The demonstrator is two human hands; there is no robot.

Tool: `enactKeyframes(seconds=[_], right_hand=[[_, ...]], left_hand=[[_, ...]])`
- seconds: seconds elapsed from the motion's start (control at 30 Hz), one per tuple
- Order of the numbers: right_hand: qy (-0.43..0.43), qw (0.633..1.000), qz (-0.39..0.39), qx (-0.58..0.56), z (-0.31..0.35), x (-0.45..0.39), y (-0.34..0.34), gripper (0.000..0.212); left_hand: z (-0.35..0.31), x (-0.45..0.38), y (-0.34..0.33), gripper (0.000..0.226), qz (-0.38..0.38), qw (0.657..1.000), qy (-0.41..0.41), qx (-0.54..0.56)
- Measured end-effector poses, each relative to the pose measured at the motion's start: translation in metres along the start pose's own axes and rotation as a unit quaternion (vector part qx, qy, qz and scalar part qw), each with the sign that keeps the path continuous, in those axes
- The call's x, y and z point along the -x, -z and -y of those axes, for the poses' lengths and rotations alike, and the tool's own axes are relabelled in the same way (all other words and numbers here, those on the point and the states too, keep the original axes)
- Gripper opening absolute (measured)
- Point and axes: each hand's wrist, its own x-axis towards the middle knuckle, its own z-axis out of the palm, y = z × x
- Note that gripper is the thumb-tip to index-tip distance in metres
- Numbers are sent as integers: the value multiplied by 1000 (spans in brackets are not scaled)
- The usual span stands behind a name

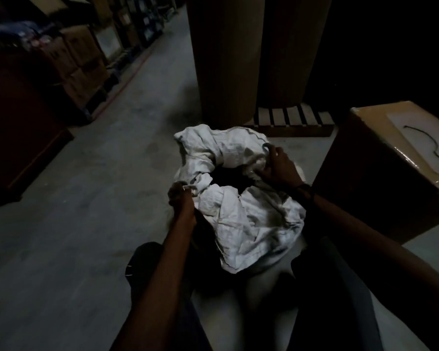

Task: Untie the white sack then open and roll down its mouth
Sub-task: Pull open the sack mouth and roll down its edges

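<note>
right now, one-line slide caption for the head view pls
Both hands, left hand and right hand, grip opposite edges of the open white sack on a dim warehouse floor.

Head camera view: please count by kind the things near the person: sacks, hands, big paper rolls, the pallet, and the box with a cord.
White sack: 1
Hands, left and right: 2
Brown paper rolls: 2
Wooden pallet: 1
Cardboard box: 1
Black cord: 1
Total: 8
</note>
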Motion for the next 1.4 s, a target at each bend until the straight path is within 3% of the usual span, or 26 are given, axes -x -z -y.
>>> enactKeyframes(seconds=[0.07,0.13,0.2,0.27,0.37,0.5,0.63,0.77,0.93,1.03,1.23,1.4], right_hand=[[43,998,21,41,-6,4,-11,71],[66,996,8,53,-9,12,-17,63],[70,996,-10,54,-14,9,-20,54],[116,990,-29,77,-17,6,-25,49],[129,986,-37,103,-6,4,-16,42],[99,986,-24,134,-4,-16,-26,45],[39,981,80,173,6,-31,-38,80],[17,993,67,101,10,-48,-54,71],[66,996,11,50,-5,-65,-77,76],[85,995,19,44,-9,-61,-83,75],[79,994,44,61,-17,-77,-89,52],[27,999,32,-19,-16,-74,-93,39]], left_hand=[[5,6,1,41,-115,986,-28,-116],[1,25,-4,35,-185,955,-105,-206],[0,33,-6,32,-196,933,-169,-251],[2,29,-12,44,-193,924,-153,-293],[-1,26,-28,92,-161,924,-117,-327],[-4,4,-54,114,-111,943,-158,-271],[-10,-12,-82,122,-110,931,-198,-285],[-18,-18,-106,120,-143,904,-232,-330],[-17,-37,-110,95,-126,827,-354,-419],[-6,-59,-105,82,-89,804,-436,-394],[3,-83,-99,109,34,856,-400,-324],[-2,-103,-87,123,99,865,-387,-305]])
